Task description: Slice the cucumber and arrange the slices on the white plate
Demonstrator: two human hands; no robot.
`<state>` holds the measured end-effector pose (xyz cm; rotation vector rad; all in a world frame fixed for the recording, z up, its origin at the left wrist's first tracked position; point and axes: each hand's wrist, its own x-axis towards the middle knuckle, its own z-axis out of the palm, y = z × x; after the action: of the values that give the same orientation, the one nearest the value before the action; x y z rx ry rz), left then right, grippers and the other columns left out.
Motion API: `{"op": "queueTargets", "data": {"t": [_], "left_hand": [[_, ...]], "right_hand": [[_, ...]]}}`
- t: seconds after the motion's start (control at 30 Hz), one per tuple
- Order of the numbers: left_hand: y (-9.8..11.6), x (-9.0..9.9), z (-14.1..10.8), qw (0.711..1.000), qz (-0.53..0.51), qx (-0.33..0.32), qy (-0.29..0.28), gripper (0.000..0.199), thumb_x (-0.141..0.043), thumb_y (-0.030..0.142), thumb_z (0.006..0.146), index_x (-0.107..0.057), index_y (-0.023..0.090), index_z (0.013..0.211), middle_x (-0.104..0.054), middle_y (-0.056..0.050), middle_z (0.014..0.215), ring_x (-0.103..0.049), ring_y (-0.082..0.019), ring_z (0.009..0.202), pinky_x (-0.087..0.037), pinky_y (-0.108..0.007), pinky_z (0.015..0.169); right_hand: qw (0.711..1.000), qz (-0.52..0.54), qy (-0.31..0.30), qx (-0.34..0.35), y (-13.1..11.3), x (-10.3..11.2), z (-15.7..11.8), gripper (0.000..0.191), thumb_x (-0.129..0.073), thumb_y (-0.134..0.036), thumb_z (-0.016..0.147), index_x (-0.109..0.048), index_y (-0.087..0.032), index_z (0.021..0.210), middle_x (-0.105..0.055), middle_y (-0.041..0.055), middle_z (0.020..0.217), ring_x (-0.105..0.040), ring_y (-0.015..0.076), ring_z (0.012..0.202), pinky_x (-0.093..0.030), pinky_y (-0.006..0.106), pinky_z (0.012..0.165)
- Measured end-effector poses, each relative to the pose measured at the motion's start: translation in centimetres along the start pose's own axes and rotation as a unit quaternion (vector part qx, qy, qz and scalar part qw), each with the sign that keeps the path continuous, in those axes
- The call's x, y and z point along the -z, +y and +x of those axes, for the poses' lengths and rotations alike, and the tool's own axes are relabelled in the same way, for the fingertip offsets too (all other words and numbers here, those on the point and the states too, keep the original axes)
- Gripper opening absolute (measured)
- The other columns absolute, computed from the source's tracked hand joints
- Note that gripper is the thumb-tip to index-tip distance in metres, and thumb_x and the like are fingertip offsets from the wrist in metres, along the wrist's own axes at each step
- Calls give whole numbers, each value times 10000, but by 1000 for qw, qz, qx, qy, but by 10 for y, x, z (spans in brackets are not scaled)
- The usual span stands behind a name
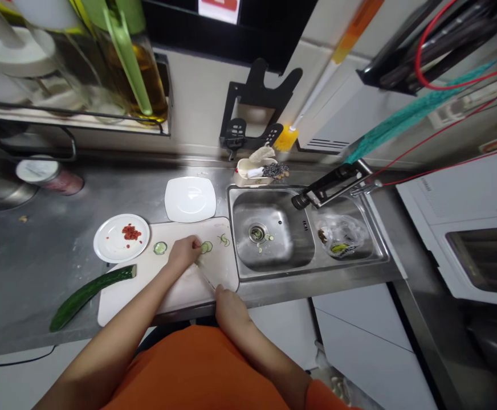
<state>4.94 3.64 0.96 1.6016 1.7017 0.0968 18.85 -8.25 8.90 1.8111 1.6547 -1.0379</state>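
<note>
My left hand [184,253] is closed over the white cutting board [171,290], its fingertips beside some thin cucumber slices [206,247]. What its fingers pinch, if anything, is hidden. In my right hand [230,307], at the board's front edge, is a thin knife [206,277] whose tip points toward my left hand. Left of my left hand lies a separate cucumber slice [160,248]. Narrow green strips [223,240] sit near the board's right edge. A long cucumber [90,293] with one cut end rests across the board's left edge and the counter.
A round plate [103,242] with chopped red pieces [131,232] and a white square plate [190,199] stand behind the board. To the right is a steel sink [291,245] with scraps and a plastic bag [346,232]. A jar [52,175] stands at the left.
</note>
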Motion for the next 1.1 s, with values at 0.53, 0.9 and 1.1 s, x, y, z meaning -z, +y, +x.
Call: {"op": "queueTargets", "data": {"t": [0.53,0.9,1.1], "left_hand": [[-51,10,-28,995,40,-35,87,221,-540,295,748,-657,211,916,-665,-39,828,-584,-181,777,-420,-262,710],[-60,-3,-30,987,31,-78,139,266,-545,283,777,-660,167,987,-669,-69,882,-597,-197,856,-443,-275,797],[-62,-4,-28,988,24,-69,134,255,-543,282,777,-657,176,978,-666,-63,867,-597,-189,842,-442,-276,789]], "right_hand": [[1000,-12,7,12,5,-2,0,391,-324,0,824,-515,-148,1132,-646,139,1001,-623,244,982,-482,297,751],[996,-53,56,49,-24,7,12,376,-325,-25,868,-424,-157,1206,-657,141,967,-644,237,940,-492,290,705],[995,-64,59,53,-32,11,17,366,-311,-25,871,-435,-146,1193,-656,149,974,-646,235,933,-499,288,709]]}}
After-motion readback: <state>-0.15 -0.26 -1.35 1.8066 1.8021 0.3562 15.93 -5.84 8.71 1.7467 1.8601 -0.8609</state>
